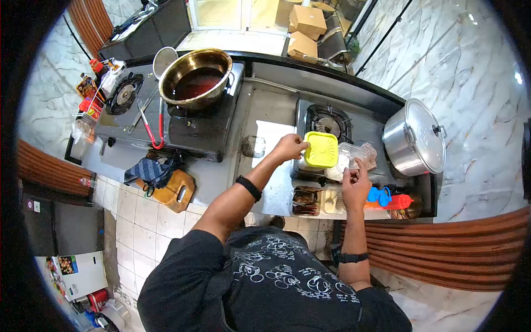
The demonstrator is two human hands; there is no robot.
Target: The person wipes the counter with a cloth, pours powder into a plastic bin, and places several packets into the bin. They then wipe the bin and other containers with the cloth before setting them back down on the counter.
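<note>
My left hand (291,148) pinches the left edge of a yellow-green lidded container (321,150) beside the right burner. To its right are clear plastic containers (347,155), and my right hand (357,180) is raised at their near side with its fingers bent. Whether its fingertips hold a clear piece is hard to make out. Nearer to me stand an open container of dark red strips (306,200) and a container with pale contents (332,200). A red bottle (394,201) and a blue item (379,195) lie right of them.
A large brass pan (195,78) of dark red liquid sits on the left stove, with red-handled tongs (149,133) beside it. A lidded steel pot (416,138) stands at the right. A dark cloth (150,172) and wooden board (174,192) overhang the front edge.
</note>
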